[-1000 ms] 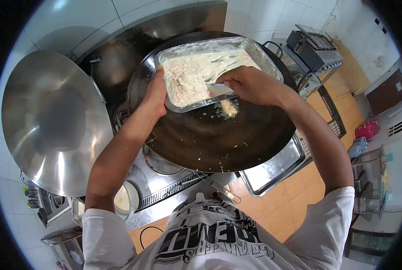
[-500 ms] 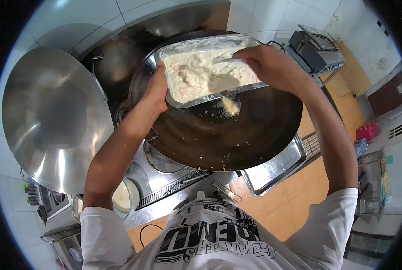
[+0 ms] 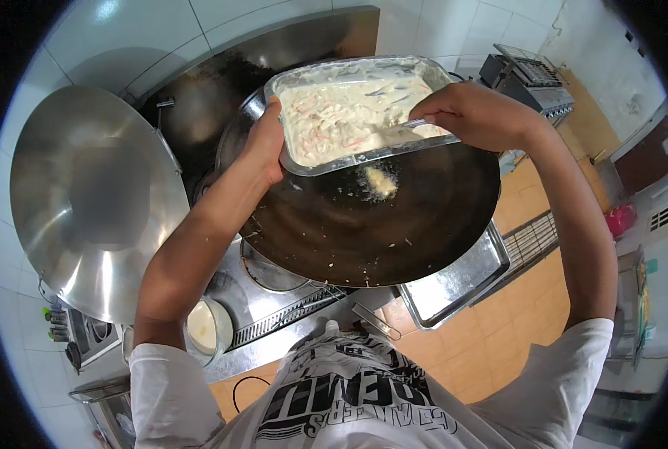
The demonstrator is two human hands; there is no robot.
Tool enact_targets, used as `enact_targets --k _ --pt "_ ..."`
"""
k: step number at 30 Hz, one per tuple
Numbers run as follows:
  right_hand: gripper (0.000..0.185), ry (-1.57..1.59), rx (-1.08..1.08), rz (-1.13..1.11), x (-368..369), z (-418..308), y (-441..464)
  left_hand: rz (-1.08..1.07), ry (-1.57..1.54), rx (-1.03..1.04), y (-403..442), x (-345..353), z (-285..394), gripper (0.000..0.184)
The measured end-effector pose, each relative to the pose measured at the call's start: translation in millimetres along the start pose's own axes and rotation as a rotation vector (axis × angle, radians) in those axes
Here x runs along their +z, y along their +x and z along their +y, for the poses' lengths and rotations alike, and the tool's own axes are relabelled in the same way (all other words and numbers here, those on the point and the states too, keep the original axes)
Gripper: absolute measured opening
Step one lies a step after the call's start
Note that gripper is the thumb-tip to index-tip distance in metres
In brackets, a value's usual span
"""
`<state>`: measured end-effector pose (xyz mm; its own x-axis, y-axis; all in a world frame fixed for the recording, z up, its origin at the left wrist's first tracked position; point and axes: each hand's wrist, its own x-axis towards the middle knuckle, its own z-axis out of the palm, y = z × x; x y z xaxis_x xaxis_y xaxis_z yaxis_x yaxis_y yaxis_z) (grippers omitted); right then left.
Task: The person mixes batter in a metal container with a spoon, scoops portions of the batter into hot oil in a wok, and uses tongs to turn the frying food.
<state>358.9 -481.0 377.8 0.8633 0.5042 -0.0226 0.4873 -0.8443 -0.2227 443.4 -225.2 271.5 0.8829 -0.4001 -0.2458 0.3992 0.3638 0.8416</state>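
My left hand (image 3: 266, 144) grips the left end of a rectangular tub (image 3: 364, 158), thumb over its rim. Thick pale batter with orange shreds (image 3: 322, 120) lies inside it. In my right hand (image 3: 477, 114) is the handle of a metal spoon (image 3: 412, 123), its bowl down in the batter near the tub's right side. The tub is held tilted above the far half of a large dark wok (image 3: 371, 243). One small yellowish lump of batter (image 3: 381, 182) sits in the wok with bubbles around it, and crumbs dot the near side.
A big shiny metal pan (image 3: 46, 194) stands upright at the left. Below it are a bowl of pale liquid (image 3: 205, 329) and a round strainer (image 3: 270, 271). A metal tray (image 3: 446, 288) lies right of the wok. A grill appliance (image 3: 525, 78) stands at the back right.
My right hand has moved right and slightly down, with the spoon lower in the batter. The tub has shifted a little right. The lump stays in the wok.
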Motion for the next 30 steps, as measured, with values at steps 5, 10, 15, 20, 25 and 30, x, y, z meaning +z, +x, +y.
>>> enact_targets --k 5,10,15,20,25,30 --pt "0.025 0.159 0.133 -0.118 0.1 -5.1 6.3 0.042 0.008 0.009 -0.6 9.5 -4.8 0.056" --pt "0.027 0.295 0.194 -0.132 5.7 0.1 12.0 0.066 -0.001 -0.004 -1.9 9.6 -5.4 0.055" --pt "0.028 0.331 0.049 -0.113 18.6 9.3 25.5 0.073 -0.007 0.032 -10.3 18.2 -5.6 0.055" --pt "0.029 0.431 0.07 -0.132 29.1 14.6 29.8 0.199 0.011 0.046 -14.9 21.8 -7.3 0.053" --pt "0.031 0.556 0.122 -0.126 35.2 24.9 33.5 0.289 0.016 0.093 1.9 -1.1 -17.9 0.052" --pt "0.03 0.545 0.171 -0.101 26.7 19.2 30.3 0.322 -0.003 0.101 -5.1 3.1 -18.1 0.052"
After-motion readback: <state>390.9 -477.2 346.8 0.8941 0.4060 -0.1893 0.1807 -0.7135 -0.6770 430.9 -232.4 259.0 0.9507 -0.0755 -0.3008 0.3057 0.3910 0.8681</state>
